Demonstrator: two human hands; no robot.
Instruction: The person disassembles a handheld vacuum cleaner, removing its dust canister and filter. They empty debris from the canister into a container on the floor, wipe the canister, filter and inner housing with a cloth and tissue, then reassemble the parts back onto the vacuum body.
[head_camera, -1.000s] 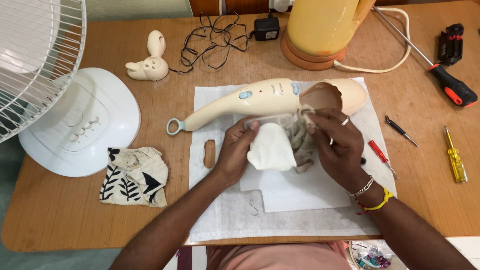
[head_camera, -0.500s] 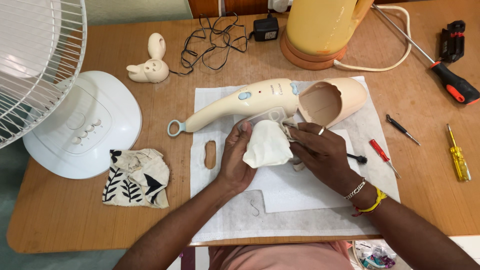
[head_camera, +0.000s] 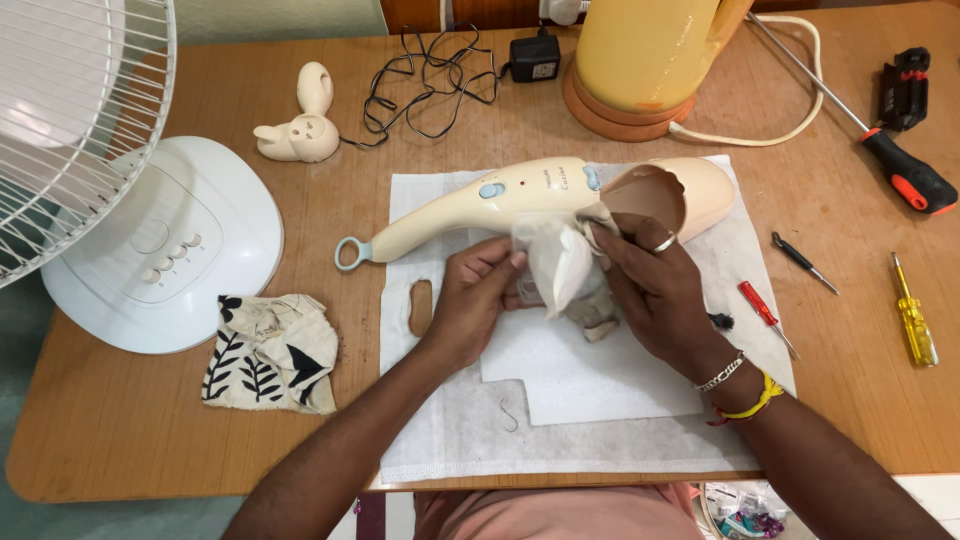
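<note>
Head view: left hand and right hand both pinched shut on the crumpled white filter bag, just below the cream handheld vacuum on the white cloth. Risk: thin bag could tear or shed dust if tugged unevenly.

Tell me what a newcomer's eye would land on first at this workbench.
First, the two hands at the middle of the table: the left hand and right hand hold a crumpled white cloth between them, over a white mat. Just behind them lies a long cream handheld appliance with its wide mouth open to the right. At far left stands a big white fan, and screwdrivers lie along the right side.
</note>
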